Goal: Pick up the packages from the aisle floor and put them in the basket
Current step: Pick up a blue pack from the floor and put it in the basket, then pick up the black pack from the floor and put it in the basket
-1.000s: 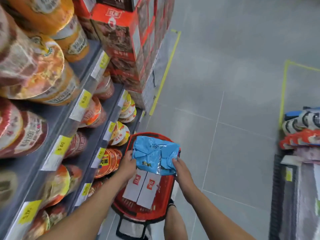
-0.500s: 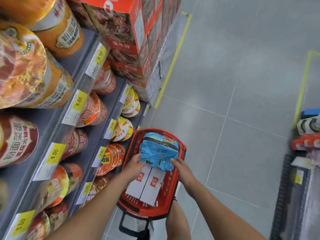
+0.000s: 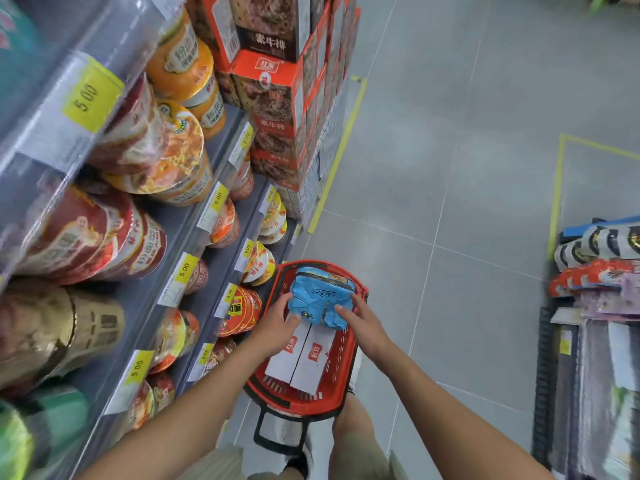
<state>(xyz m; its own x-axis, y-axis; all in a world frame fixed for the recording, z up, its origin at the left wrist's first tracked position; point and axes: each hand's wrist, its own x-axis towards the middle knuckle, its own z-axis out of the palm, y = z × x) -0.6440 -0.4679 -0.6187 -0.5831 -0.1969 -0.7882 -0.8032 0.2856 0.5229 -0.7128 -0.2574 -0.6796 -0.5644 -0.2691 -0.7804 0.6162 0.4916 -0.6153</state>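
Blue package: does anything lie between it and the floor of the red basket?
Yes. Two white boxes lie flat on the floor of the red basket, partly under the blue package, which the left hand and right hand hold over the far end. What lies under that end is hidden.

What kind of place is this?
Probably a supermarket aisle: shelves of instant noodle cups with yellow price tags, and a red shopping basket on the tiled floor.

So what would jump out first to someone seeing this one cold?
The crumpled blue package, held between the left hand and right hand over the red basket at bottom centre, where two white boxes lie. Next, the orange and red noodle cups crowding the shelves on the left.
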